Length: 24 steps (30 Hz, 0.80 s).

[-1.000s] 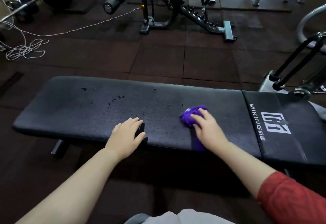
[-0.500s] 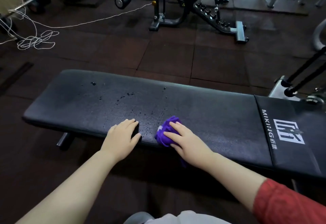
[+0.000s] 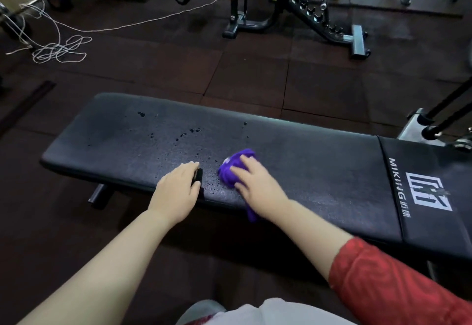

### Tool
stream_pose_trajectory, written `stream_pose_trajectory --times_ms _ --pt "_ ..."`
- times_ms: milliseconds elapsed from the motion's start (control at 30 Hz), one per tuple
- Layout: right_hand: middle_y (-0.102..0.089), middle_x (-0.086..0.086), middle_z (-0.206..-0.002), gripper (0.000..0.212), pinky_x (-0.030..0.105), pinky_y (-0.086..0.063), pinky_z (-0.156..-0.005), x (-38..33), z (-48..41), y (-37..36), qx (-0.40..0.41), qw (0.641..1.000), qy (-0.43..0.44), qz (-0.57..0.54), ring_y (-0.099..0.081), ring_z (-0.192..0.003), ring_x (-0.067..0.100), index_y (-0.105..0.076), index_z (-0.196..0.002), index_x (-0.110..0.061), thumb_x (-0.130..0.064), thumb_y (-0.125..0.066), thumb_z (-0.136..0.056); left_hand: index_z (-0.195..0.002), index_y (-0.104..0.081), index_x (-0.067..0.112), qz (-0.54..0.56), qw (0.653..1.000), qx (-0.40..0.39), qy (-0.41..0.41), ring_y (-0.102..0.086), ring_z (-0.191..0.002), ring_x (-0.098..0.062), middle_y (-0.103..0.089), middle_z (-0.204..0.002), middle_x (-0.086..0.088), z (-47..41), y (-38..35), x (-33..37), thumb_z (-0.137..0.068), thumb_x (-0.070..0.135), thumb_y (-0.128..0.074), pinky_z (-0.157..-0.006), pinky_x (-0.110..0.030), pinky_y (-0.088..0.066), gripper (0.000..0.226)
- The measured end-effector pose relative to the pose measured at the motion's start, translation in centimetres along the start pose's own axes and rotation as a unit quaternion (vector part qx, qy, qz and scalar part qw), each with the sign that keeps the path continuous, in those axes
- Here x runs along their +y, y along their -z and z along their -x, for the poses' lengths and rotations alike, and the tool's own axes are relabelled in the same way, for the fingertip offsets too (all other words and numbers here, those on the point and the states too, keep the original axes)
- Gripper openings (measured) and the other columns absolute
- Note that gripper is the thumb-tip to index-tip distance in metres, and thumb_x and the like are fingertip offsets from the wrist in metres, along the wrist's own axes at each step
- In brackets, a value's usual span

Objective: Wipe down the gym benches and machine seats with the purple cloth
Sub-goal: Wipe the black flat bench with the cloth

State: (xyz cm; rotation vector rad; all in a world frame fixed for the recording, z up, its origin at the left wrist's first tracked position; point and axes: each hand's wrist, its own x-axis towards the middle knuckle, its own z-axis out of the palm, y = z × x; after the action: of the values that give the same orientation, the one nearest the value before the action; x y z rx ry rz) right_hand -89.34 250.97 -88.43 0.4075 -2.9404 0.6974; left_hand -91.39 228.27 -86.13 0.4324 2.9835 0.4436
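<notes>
Leftward along the surface (image 3: 319, 171) our right hand (image 3: 258, 186) has swept the purple cloth (image 3: 233, 168); its fingers lie spread flat, pressing the cloth down. Our left hand (image 3: 176, 191) rests loose-fingered on the near edge, just beside it. The droplets (image 3: 189, 131) lie farther left, along the surface's long axis.

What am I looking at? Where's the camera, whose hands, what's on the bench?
No machine: one wide camera on a person's head looks forward and down, so both arms enter from below. A long black bench lies crosswise on the dark floor, with liquid drops on its left half. The right hand presses a bunched purple cloth onto the pad; a tail of it hangs over the near edge. The left hand rests at the near edge over a small black thing; whether it grips it, I cannot tell. Behind stand another bench frame and a loose white cord.
</notes>
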Motion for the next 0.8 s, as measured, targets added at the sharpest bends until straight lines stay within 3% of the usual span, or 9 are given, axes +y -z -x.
stream_pose_trajectory --times_ms 100,167,300,367,433,533,667,800 --pt "-0.043 0.015 -0.143 0.038 0.037 -0.022 -0.111 0.2 4.0 0.3 -0.048 0.997 0.063 -0.003 -0.040 -0.132 0.037 -0.058 -0.127 -0.016 -0.023 -0.059 -0.089 -0.144 -0.039 0.021 -0.030 0.999 -0.011 0.007 -0.031 -0.141 -0.016 -0.040 -0.150 0.003 0.4 0.0 -0.8 -0.096 0.033 -0.048 -0.112 -0.041 -0.029 0.051" --pt "-0.048 0.016 -0.139 0.035 0.039 -0.027 -0.110 3.0 5.3 1.5 -0.031 0.998 0.047 0.004 -0.046 -0.127 0.037 -0.062 -0.122 -0.016 -0.024 -0.055 -0.089 -0.145 -0.038 0.023 -0.036 0.999 -0.025 0.002 -0.028 -0.143 -0.016 -0.038 -0.151 0.005 0.6 -0.1 -0.8 -0.097 0.037 -0.046 -0.113 -0.041 -0.026 0.051" --pt "-0.047 0.023 -0.138 0.034 0.044 -0.033 -0.107 11.2 4.6 5.3 0.076 0.985 -0.155 0.002 -0.046 -0.124 0.043 -0.064 -0.118 -0.008 -0.005 -0.063 -0.084 -0.145 -0.037 0.024 -0.038 0.999 -0.027 -0.013 -0.027 -0.143 -0.016 -0.038 -0.151 0.006 0.4 0.0 -0.1 -0.097 0.038 -0.045 -0.113 -0.041 -0.027 0.051" --pt "-0.038 0.021 -0.145 0.035 0.043 -0.031 -0.108 13.1 2.4 6.5 0.109 0.962 -0.251 0.023 -0.036 -0.131 0.041 -0.058 -0.125 -0.008 -0.011 -0.057 -0.089 -0.145 -0.038 0.023 -0.039 0.999 -0.024 -0.013 -0.028 -0.143 -0.016 -0.038 -0.151 0.005 0.3 0.1 0.0 -0.097 0.037 -0.045 -0.112 -0.042 -0.028 0.050" --pt "-0.031 0.022 -0.148 0.037 0.044 -0.028 -0.110 12.6 -0.7 6.0 0.111 0.954 -0.277 0.040 -0.030 -0.133 0.041 -0.053 -0.128 -0.007 -0.019 -0.053 -0.093 -0.145 -0.038 0.022 -0.039 0.999 -0.025 -0.008 -0.028 -0.143 -0.017 -0.038 -0.151 0.004 0.0 0.3 -0.2 -0.098 0.035 -0.044 -0.112 -0.042 -0.029 0.049" --pt "-0.036 0.026 -0.143 0.039 0.042 -0.027 -0.109 7.9 -4.3 3.8 0.082 0.975 -0.199 0.046 -0.034 -0.129 0.043 -0.057 -0.122 -0.004 -0.026 -0.058 -0.090 -0.144 -0.039 0.019 -0.030 0.999 -0.022 0.014 -0.030 -0.142 -0.019 -0.039 -0.151 0.001 -0.2 0.5 -0.9 -0.098 0.032 -0.044 -0.111 -0.040 -0.030 0.048" --pt "-0.054 0.025 -0.126 0.034 0.043 -0.037 -0.103 0.0 -3.6 0.0 0.043 0.999 -0.019 0.022 -0.052 -0.112 0.045 -0.065 -0.110 -0.005 -0.026 -0.065 -0.083 -0.143 -0.042 0.016 -0.009 0.999 0.003 0.049 -0.033 -0.140 -0.018 -0.042 -0.149 -0.001 0.1 0.9 -2.5 -0.098 0.028 -0.044 -0.111 -0.037 -0.030 0.046" --pt "-0.047 0.015 -0.140 0.039 0.040 -0.023 -0.111 -1.7 1.5 -0.8 -0.052 0.993 0.105 -0.018 -0.044 -0.129 0.037 -0.060 -0.124 -0.016 -0.026 -0.061 -0.087 -0.144 -0.041 0.018 -0.004 0.998 -0.013 0.068 -0.028 -0.142 -0.017 -0.038 -0.151 0.000 0.2 0.8 -3.9 -0.100 0.026 -0.040 -0.114 -0.034 -0.026 0.045"
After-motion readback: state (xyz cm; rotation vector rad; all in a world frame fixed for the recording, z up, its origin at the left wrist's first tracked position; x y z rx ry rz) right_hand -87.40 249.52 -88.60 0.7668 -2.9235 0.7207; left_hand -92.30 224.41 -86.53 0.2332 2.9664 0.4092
